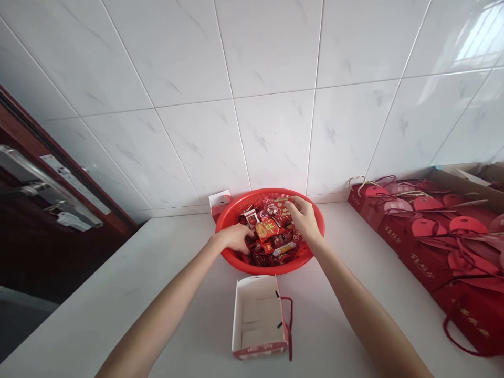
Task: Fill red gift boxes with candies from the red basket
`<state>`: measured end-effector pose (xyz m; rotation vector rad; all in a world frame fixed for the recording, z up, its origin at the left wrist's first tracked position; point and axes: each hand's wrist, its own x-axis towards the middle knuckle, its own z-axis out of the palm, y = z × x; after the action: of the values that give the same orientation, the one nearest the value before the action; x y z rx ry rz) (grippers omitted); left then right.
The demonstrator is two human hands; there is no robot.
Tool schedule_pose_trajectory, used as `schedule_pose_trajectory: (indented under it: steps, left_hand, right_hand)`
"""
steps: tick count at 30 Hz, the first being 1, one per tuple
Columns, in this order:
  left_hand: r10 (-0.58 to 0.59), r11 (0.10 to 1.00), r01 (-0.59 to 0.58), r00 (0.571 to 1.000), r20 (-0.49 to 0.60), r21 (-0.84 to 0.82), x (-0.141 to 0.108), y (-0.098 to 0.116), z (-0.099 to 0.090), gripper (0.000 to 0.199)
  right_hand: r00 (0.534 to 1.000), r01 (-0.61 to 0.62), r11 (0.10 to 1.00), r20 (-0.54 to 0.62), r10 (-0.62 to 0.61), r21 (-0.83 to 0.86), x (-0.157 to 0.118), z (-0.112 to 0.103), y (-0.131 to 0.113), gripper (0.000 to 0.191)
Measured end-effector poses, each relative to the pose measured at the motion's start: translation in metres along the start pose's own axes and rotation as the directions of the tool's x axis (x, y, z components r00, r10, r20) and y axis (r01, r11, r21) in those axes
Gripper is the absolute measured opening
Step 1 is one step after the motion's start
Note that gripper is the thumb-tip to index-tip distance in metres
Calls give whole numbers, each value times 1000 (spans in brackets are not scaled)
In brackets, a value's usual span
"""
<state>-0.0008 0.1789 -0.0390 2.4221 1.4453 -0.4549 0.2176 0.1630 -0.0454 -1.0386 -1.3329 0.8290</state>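
- Red plastic basket (272, 270), sitting on the table (208, 341), holds a loose heap of wrapped sweets (268, 229); these lie inside its rim.
- Sweets could spill over the near rim, I judge, if either hand scooped too many or lifted steeply, since the wrappers look slick and the pile is loose.
- An open paper box (260, 315) stands directly in front of the basket, nearly against it; a dragging forearm or a snag on its red cord handle (290, 323) might tip or shift it, as it looks light.
- Left hand (236, 239): reaching over the basket's left rim, palm down, fingers buried in the sweets; whether they grasp anything, I cannot tell.
- Right hand (303, 214): bent over the basket's far right part, fingertips at the edge of a red-and-gold packet (281, 210); a firm pinch cannot be confirmed.
- Both forearms angle inward towards the basket, flanking the box.
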Motion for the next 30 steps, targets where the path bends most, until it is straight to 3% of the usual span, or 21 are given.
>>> schedule_pose_trajectory:
  steps: [6, 13, 24, 30]
  left_hand:
    - [-14, 1000, 15, 999, 51, -25, 7, -1, 2, 49]
    - [34, 999, -34, 999, 29, -13, 7, -1, 2, 42]
    - [1, 993, 9, 996, 85, -119, 10, -2, 3, 41]
    - [30, 987, -12, 994, 107, -163, 6, 1, -1, 54]
  right_hand:
    - [1000, -25, 1000, -4, 25, 10, 0, 0, 0, 24]
    - [1000, -1, 1000, -16, 1, -6, -1, 0, -2, 28]
    - [1000, -23, 1000, 4, 23, -2, -1, 0, -2, 22]
    - [1000, -5, 1000, 4, 5, 11, -1, 0, -1, 23]
